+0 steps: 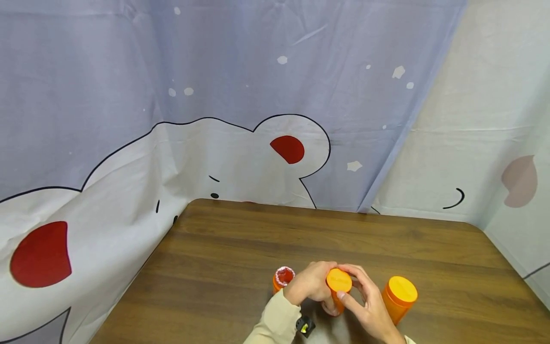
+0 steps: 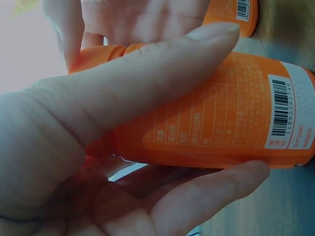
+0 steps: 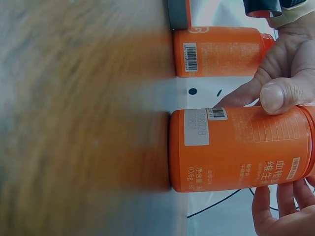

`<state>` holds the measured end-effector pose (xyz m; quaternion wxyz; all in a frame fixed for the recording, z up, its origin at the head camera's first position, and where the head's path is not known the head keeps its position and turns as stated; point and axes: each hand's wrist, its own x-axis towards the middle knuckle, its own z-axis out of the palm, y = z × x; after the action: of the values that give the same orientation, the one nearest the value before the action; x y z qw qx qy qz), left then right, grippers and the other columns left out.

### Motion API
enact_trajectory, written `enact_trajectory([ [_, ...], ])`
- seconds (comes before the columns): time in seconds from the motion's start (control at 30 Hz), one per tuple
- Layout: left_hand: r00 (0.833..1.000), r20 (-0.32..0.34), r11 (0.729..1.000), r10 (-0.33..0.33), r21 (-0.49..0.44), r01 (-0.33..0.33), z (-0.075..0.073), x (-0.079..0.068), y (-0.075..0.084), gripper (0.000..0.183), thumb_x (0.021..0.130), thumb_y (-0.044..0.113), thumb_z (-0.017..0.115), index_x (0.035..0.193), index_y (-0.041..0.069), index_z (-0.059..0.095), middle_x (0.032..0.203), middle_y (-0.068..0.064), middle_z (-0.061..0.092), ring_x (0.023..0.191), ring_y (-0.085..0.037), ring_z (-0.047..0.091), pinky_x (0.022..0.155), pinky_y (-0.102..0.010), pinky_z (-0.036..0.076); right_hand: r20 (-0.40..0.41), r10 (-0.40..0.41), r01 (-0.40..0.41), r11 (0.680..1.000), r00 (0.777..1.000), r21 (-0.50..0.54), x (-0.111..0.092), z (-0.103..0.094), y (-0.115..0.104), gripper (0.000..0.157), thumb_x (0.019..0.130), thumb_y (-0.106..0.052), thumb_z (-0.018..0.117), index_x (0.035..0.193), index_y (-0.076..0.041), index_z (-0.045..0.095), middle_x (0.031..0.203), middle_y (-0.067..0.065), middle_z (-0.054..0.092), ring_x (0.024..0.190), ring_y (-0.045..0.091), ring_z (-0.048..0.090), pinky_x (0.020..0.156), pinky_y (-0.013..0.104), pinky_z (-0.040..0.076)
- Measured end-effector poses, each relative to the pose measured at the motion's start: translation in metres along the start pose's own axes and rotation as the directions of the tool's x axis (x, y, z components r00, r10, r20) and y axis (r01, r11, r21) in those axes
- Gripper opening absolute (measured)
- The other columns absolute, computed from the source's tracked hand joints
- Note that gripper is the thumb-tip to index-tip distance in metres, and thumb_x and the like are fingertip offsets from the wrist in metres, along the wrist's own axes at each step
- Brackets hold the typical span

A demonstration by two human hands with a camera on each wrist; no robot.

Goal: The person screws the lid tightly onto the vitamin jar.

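Note:
An orange supplement bottle [image 1: 336, 306] with a round orange lid [image 1: 338, 279] stands upright between both hands. My left hand [image 1: 310, 285] grips its body from the left; in the left wrist view the thumb [image 2: 162, 64] lies across the printed label. From the other side my right hand [image 1: 369, 310] holds the lid, thumb at its near edge and fingers behind it. The right wrist view shows the bottle's base at the tabletop, with a barcode label facing the camera.
Left of the hands stands a lidless orange bottle [image 1: 278, 285], its mouth ringed in pinkish white. A capped orange bottle [image 1: 397, 301] is close on the right. They share a wooden table [image 1: 240, 239], with a printed cloth [image 1: 240, 157] hanging behind its far edge.

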<state>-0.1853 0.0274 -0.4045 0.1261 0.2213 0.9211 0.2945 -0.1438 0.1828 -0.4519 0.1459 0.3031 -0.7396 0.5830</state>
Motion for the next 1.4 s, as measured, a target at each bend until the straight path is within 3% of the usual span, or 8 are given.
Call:
enact_trajectory([
  [0.37, 1.000, 0.010, 1.000, -0.005, -0.019, 0.005, -0.0004, -0.0001, -0.0003, 0.060, 0.041, 0.016, 0.093, 0.090, 0.023, 0.057, 0.073, 0.012, 0.052, 0.066, -0.007, 0.047, 0.061, -0.022, 0.041, -0.017, 0.122, -0.123, 0.991, 0.992, -0.050, -0.0033, -0.0001, 0.0006, 0.045, 0.082, 0.001, 0.064, 0.123, -0.002, 0.045, 0.118, 0.009, 0.051, 0.107, 0.009, 0.051, 0.083, 0.023, 0.046],
  [0.6, 1.000, 0.002, 1.000, 0.007, -0.020, -0.007, -0.0006, -0.0009, -0.0014, 0.067, 0.041, 0.015, 0.093, 0.098, 0.022, 0.059, 0.075, 0.013, 0.053, 0.067, -0.006, 0.048, 0.061, -0.022, 0.041, 0.033, 0.071, -0.072, 0.997, 0.997, 0.016, -0.0044, -0.0004, 0.0013, 0.051, 0.084, 0.007, 0.056, 0.131, 0.001, 0.038, 0.126, 0.017, 0.044, 0.113, 0.011, 0.047, 0.087, 0.023, 0.043],
  [0.77, 1.000, -0.004, 1.000, 0.004, -0.011, -0.004, -0.0007, -0.0015, -0.0018, 0.067, 0.040, 0.018, 0.093, 0.097, 0.023, 0.058, 0.075, 0.013, 0.053, 0.067, -0.006, 0.048, 0.061, -0.022, 0.042, 0.030, 0.042, -0.044, 0.998, 0.999, 0.054, -0.0044, -0.0005, 0.0026, 0.048, 0.083, 0.011, 0.054, 0.128, 0.005, 0.041, 0.126, 0.020, 0.042, 0.114, 0.012, 0.047, 0.088, 0.023, 0.042],
  [1.0, 1.000, -0.002, 1.000, 0.009, -0.027, -0.009, -0.0014, -0.0009, -0.0008, 0.062, 0.039, 0.017, 0.093, 0.089, 0.023, 0.058, 0.072, 0.013, 0.053, 0.065, -0.007, 0.048, 0.060, -0.021, 0.041, 0.026, 0.083, -0.084, 0.995, 0.996, 0.056, -0.0050, -0.0017, 0.0031, 0.046, 0.083, 0.008, 0.056, 0.127, 0.002, 0.042, 0.123, 0.017, 0.047, 0.112, 0.012, 0.049, 0.088, 0.023, 0.043],
  [1.4, 1.000, -0.006, 1.000, 0.001, -0.015, -0.001, -0.0003, 0.0000, -0.0002, 0.061, 0.042, 0.015, 0.093, 0.091, 0.022, 0.058, 0.073, 0.011, 0.052, 0.066, -0.007, 0.047, 0.061, -0.023, 0.041, -0.037, 0.164, -0.163, 0.986, 0.986, 0.012, -0.0061, 0.0014, 0.0006, 0.049, 0.080, 0.002, 0.065, 0.123, -0.002, 0.042, 0.119, 0.011, 0.048, 0.108, 0.011, 0.050, 0.086, 0.020, 0.043],
])
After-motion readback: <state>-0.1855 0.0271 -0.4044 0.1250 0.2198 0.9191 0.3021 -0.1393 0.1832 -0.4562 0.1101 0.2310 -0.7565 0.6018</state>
